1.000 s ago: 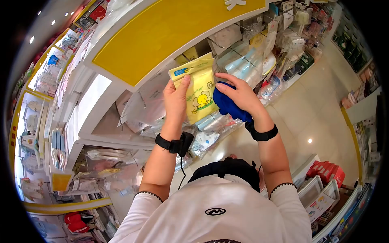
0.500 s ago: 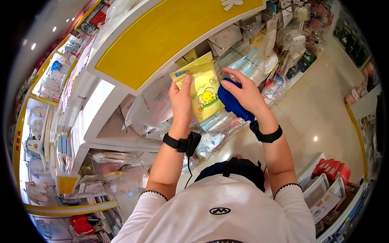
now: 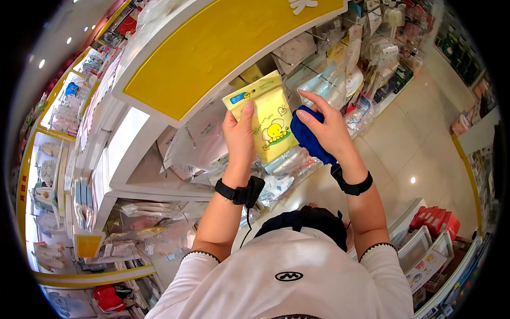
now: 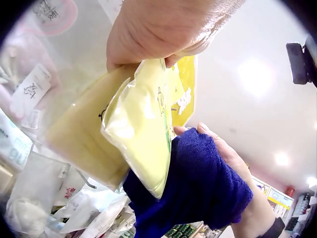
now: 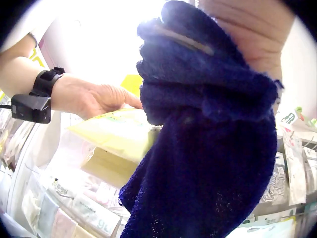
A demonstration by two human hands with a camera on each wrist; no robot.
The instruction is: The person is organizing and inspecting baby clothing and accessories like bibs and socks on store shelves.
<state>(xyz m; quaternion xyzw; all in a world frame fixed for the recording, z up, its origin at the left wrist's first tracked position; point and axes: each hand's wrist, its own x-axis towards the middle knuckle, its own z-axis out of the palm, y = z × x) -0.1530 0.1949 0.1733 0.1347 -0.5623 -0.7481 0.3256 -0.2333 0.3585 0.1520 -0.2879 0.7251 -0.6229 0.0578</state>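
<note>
Shop shelving fills the background, a curved yellow sign panel point(image 3: 212, 58) crossing it at 12 o'clock, reckoned from the left hand in the head view. That left hand point(image 3: 240, 130) pinches a yellow packet point(image 3: 272, 141) at 3 o'clock by its left side, thumb across the front. Its blue label point(image 3: 240, 98) and curved green lettering are too small to read. Behind it, the left wrist view shows a second packet point(image 4: 89, 144); I cannot tell whether it is gripped too. Further toward 3, the right hand point(image 3: 330, 127) holds a blue cloth point(image 3: 309, 141) under its thumb, just beside the packet's right edge. At 2, hanging bags point(image 3: 321, 82) crowd close; beyond the right hand, tiled floor point(image 3: 401, 141) lies open, edged by red boxes point(image 3: 435, 220) at 4. Between 5 and 6, an oval shirt emblem point(image 3: 289, 276) bears a W-like mark
</note>
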